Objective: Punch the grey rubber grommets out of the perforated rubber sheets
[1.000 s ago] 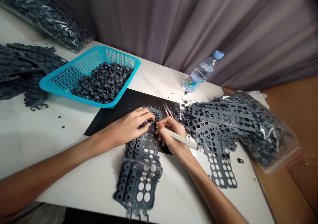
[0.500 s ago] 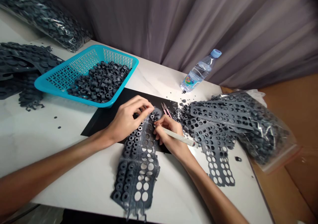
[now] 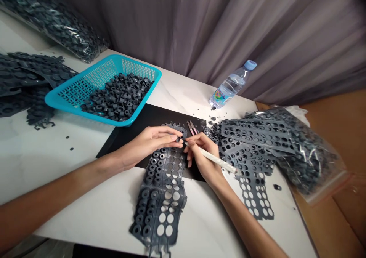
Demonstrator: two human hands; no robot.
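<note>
A dark grey rubber sheet point(image 3: 156, 212) lies lengthwise in front of me; rings fill its left columns, while most of its right columns are open holes. Across its upper part reaches my left hand point(image 3: 148, 141), thumb and fingers close together by the tool's tip. A small dark bit shows between them, too hidden to name. Gripped like a pen in my right hand point(image 3: 204, 153) is a white pen-shaped tool point(image 3: 219, 161), its tip pointing left at the sheet's upper right edge. Small pink-handled scissors point(image 3: 192, 128) lie just beyond that hand.
A blue basket point(image 3: 51, 98) holds many small rubber rings. Punched-out sheets point(image 3: 257, 136), a clear plastic bag point(image 3: 323, 170) and a water bottle point(image 3: 228, 86) are on the right. More sheets point(image 3: 17, 79) and a full bag point(image 3: 57, 21) occupy the left. A black mat point(image 3: 117, 140) lies under the work.
My left hand has come toward me and flattened, its fingertips now beside the tool's tip. My right hand keeps its grip on the tool. The whole view has shifted slightly.
</note>
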